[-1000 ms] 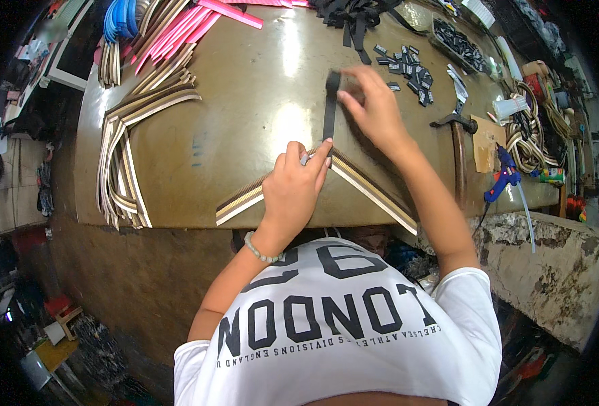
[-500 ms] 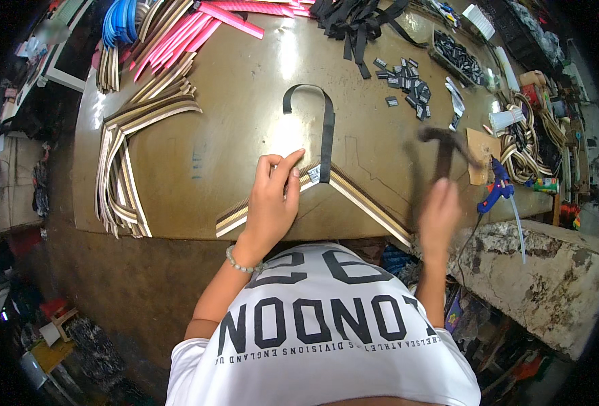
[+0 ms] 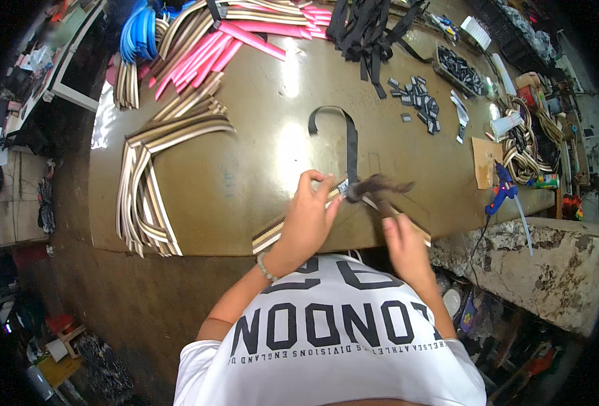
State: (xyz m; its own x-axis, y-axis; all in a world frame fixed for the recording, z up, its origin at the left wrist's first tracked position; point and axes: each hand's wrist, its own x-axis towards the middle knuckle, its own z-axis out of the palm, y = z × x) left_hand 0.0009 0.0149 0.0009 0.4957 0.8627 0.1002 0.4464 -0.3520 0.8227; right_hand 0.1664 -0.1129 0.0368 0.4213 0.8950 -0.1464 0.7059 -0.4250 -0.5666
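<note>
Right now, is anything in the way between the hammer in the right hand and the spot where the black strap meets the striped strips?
Nothing visible is. The hammer, blurred, is already at the joint where the black strap meets the striped strips. The left hand pins the strips just beside it, fingertips very close.

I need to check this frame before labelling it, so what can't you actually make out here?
- Head view: the hammer in the right hand is smeared by motion blur.
- Where the black strap meets the striped strip is covered by the left hand.
- The small dark metal pieces are too small to tell apart.
</note>
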